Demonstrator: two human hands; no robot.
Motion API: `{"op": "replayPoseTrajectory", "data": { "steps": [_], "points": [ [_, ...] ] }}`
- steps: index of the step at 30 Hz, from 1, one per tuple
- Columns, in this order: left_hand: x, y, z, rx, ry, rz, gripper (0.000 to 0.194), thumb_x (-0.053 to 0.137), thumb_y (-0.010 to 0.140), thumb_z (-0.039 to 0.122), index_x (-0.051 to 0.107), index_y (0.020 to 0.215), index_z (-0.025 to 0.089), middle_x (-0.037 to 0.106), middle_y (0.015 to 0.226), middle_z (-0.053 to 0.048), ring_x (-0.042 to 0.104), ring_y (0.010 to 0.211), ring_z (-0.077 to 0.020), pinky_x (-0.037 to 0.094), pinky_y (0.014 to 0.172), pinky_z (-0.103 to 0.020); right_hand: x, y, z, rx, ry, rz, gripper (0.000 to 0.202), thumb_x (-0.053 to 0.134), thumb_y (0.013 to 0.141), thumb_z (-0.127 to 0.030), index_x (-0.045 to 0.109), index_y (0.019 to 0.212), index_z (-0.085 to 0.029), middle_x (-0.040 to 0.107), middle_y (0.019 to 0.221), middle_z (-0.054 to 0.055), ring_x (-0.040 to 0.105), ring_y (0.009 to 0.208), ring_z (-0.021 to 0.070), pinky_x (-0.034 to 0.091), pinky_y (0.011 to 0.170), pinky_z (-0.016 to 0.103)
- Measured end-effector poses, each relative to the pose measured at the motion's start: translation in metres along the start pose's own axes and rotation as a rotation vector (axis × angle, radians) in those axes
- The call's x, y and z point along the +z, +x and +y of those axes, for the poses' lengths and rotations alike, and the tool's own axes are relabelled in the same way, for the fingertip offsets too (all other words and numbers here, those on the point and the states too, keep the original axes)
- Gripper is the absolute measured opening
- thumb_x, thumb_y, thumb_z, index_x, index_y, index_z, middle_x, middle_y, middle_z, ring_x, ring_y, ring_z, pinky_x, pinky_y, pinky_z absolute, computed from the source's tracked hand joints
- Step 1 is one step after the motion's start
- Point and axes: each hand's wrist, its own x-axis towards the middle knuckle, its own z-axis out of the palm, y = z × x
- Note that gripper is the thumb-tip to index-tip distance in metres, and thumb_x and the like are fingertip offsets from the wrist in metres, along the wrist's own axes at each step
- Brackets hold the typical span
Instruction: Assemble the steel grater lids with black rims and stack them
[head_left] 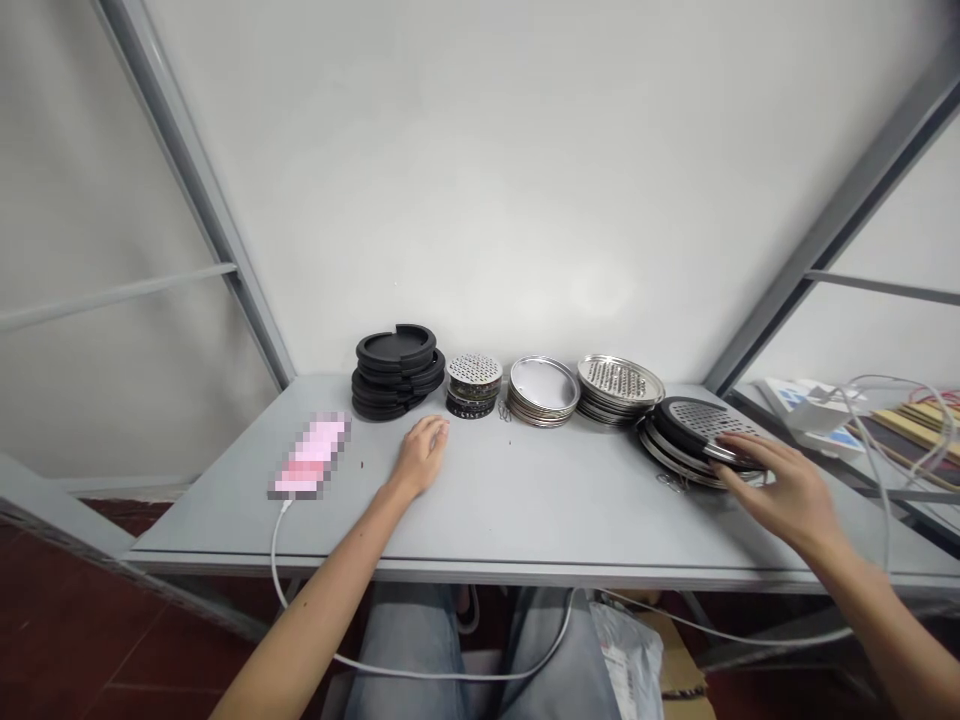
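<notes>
My left hand (pixel 424 455) rests on the grey tabletop, empty, with its fingers loosely extended and close together. At the right, my right hand (pixel 787 490) grips the edge of a round grater plate in a black ring (pixel 694 425), fingers over the top and thumb at the near side. This plate lies slightly tilted on a stack of metal-rimmed discs (pixel 667 455); the hand hides its right end. Small wire clips (pixel 671 483) lie in front of that stack. A short stack of perforated metal discs (pixel 475 370) stands beyond my left hand.
Along the wall stand stacked black rings (pixel 396 365), shallow metal rings (pixel 544 385) and round grater plates (pixel 619 382). A phone (pixel 311 455) with a white cable (pixel 275 570) lies left. Metal posts (pixel 187 170) frame the table; a white device (pixel 817 410) sits beyond its right side.
</notes>
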Motion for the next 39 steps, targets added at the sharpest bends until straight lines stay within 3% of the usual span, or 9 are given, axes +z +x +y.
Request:
{"op": "replayPoseTrajectory", "data": {
  "steps": [5,11,16,20,23,26,29,33,39],
  "points": [
    [0.0,0.001,0.001,-0.006,0.011,0.012,0.039,0.034,0.099,0.038,0.066,0.105,0.016,0.066,0.111,-0.012,0.061,0.107,-0.0247,0.047,0.098,-0.042,-0.005,0.004,-0.006,0.012,0.073,-0.099,0.035,0.058,0.079,-0.046,0.069,0.099,-0.019,0.072,0.102,0.01,0.067,0.098,0.0262,0.05,0.091,0.037],
    [0.0,0.001,0.0,-0.016,0.017,0.005,0.036,0.035,0.099,0.035,0.066,0.103,0.016,0.068,0.108,-0.011,0.062,0.105,-0.0244,0.048,0.096,-0.042,0.005,-0.001,-0.008,0.038,0.028,-0.05,0.039,0.055,0.083,-0.052,0.067,0.1,-0.019,0.068,0.109,0.014,0.061,0.109,0.0279,0.043,0.099,0.038],
    [0.0,0.001,-0.001,-0.02,0.019,-0.009,0.035,0.036,0.098,0.035,0.066,0.102,0.016,0.068,0.107,-0.011,0.063,0.103,-0.0246,0.049,0.095,-0.042,0.017,-0.013,-0.001,0.144,-0.135,0.029,0.048,0.055,0.082,-0.056,0.063,0.11,-0.019,0.059,0.127,0.017,0.045,0.129,0.0327,0.035,0.107,0.044],
    [0.001,0.001,-0.001,-0.018,0.021,-0.026,0.034,0.037,0.098,0.034,0.066,0.101,0.016,0.068,0.106,-0.01,0.063,0.102,-0.0239,0.048,0.094,-0.041,0.019,-0.019,0.0,0.182,-0.117,-0.003,0.063,0.05,0.083,-0.063,0.06,0.12,-0.013,0.055,0.13,0.021,0.044,0.13,0.0355,0.036,0.106,0.046],
    [0.001,0.0,-0.001,-0.017,0.026,-0.04,0.034,0.037,0.098,0.033,0.066,0.101,0.017,0.069,0.104,-0.01,0.064,0.099,-0.0227,0.049,0.092,-0.039,0.016,-0.019,-0.01,0.161,-0.135,0.074,0.064,0.051,0.083,-0.061,0.059,0.122,-0.011,0.05,0.136,0.023,0.039,0.135,0.0387,0.034,0.109,0.049],
    [0.001,0.0,0.0,-0.01,0.032,-0.053,0.03,0.04,0.097,0.032,0.067,0.098,0.018,0.069,0.101,-0.009,0.064,0.096,-0.0222,0.051,0.09,-0.038,0.013,-0.015,-0.032,0.108,-0.141,0.216,0.049,0.059,0.084,-0.046,0.059,0.121,-0.013,0.05,0.137,0.022,0.043,0.133,0.0365,0.034,0.11,0.047],
    [0.001,-0.001,0.0,0.0,0.036,-0.062,0.025,0.045,0.094,0.027,0.068,0.098,0.019,0.07,0.101,-0.008,0.065,0.095,-0.0222,0.051,0.09,-0.038,0.017,-0.011,-0.063,0.007,-0.039,0.252,0.027,0.061,0.082,-0.029,0.065,0.106,-0.018,0.062,0.122,0.016,0.056,0.119,0.0336,0.044,0.102,0.047],
    [0.001,-0.001,-0.001,-0.009,0.029,-0.061,0.029,0.043,0.091,0.016,0.066,0.109,0.018,0.072,0.094,-0.007,0.067,0.089,-0.0205,0.053,0.086,-0.036,0.039,0.0,-0.114,-0.162,0.333,0.045,0.022,0.05,0.08,-0.012,0.068,0.089,-0.023,0.071,0.091,0.006,0.069,0.087,0.0221,0.055,0.08,0.036],
    [0.002,-0.002,-0.003,-0.007,0.018,-0.062,0.026,0.049,0.088,0.018,0.068,0.105,0.019,0.074,0.095,-0.006,0.069,0.086,-0.0208,0.057,0.077,-0.033,0.085,0.042,-0.186,-0.242,0.586,-0.324,0.028,0.044,0.077,-0.007,0.067,0.08,-0.022,0.072,0.084,0.003,0.068,0.078,0.0195,0.056,0.072,0.033]
  ]
}}
